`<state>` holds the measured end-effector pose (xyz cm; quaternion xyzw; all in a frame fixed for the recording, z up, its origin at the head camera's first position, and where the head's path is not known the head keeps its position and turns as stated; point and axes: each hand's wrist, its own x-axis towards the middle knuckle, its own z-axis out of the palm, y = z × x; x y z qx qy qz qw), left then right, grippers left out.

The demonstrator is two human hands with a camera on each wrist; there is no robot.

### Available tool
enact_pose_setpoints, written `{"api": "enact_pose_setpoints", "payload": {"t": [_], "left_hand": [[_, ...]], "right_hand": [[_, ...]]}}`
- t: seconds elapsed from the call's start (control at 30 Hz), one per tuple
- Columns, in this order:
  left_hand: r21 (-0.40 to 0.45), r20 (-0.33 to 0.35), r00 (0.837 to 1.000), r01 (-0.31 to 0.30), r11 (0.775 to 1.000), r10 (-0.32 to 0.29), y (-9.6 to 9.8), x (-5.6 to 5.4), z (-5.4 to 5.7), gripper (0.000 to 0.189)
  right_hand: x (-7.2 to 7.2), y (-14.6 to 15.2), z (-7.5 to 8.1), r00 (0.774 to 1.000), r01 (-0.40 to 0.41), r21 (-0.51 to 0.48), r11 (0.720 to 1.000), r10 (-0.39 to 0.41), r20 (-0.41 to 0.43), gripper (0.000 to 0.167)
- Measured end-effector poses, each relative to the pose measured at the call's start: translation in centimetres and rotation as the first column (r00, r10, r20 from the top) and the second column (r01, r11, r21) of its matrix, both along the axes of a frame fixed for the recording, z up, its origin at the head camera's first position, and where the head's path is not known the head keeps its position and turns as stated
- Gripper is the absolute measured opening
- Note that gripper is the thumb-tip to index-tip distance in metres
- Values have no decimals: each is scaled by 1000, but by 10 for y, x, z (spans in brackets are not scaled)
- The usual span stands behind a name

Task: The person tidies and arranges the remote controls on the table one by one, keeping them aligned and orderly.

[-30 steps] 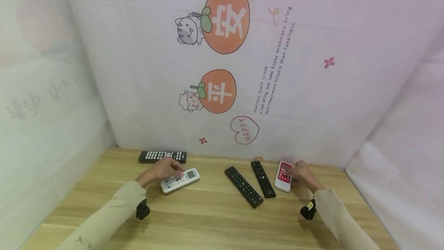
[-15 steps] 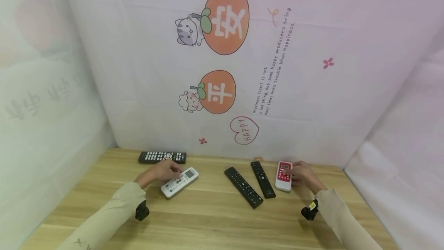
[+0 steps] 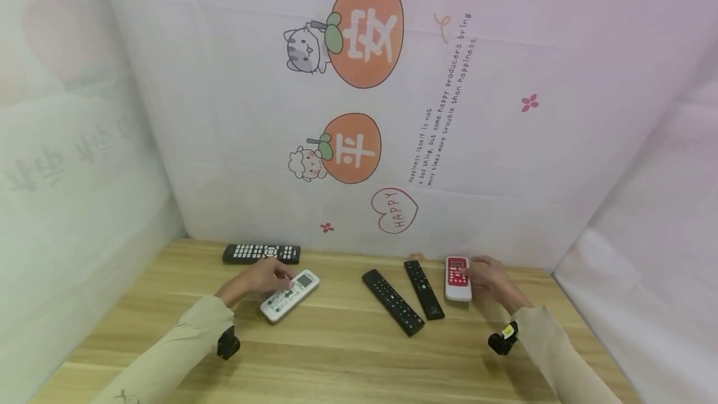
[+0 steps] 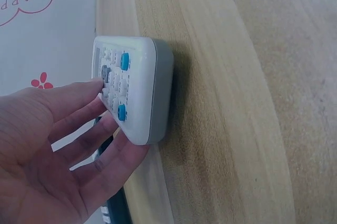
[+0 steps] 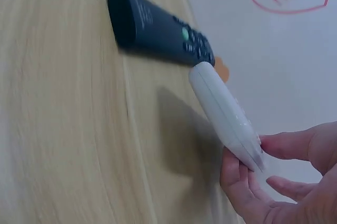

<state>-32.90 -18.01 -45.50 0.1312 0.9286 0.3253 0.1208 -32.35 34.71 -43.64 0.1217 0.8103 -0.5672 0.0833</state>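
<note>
My left hand [image 3: 262, 275] grips a white remote control [image 3: 297, 293] with a small screen, at the left of the wooden table. In the left wrist view, the thumb presses on the button face of this white remote [image 4: 141, 92], and the fingers lie along its side and underneath. At the right, my right hand [image 3: 493, 279] pinches a white remote with a red button panel [image 3: 459, 293]. The right wrist view has this red-panelled remote [image 5: 218, 105] tilted and raised off the table, thumb on top and fingers below; its button face is mostly turned away.
Two black remotes, a longer one [image 3: 392, 301] and a slimmer one [image 3: 424, 290], lie between the hands. Another black remote with pale buttons [image 3: 247, 253] lies by the back wall, behind my left hand. White printed cloth [image 3: 252, 192] walls the table [image 3: 348, 360].
The red-panelled remote has straightened and moved slightly toward the back wall with my right hand. The white remote in my left hand has turned slightly, its lower end swinging nearer.
</note>
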Motion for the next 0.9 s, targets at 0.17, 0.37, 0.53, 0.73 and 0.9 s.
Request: {"api": "enact_pose_setpoints", "payload": {"t": [0.17,0.37,0.53,0.73,0.9], "left_hand": [[-17,-16,1000,-1,1000,0,2,3,3,27],[-27,-11,1000,-9,1000,9,3,6,6,27],[-47,-23,1000,-18,999,17,5,7,10,27],[-48,-28,1000,-13,999,12,7,8,11,27],[-43,-18,999,-34,998,33,8,8,11,28]], "right_hand": [[4,-7,6,1000,-11,-45,999,11,-2,74],[9,-19,13,999,-51,-98,994,52,6,71],[12,-31,15,997,-76,-110,991,78,17,73],[15,-46,14,996,-85,-147,986,89,21,74],[21,-58,15,992,-126,-169,978,128,5,75]]}}
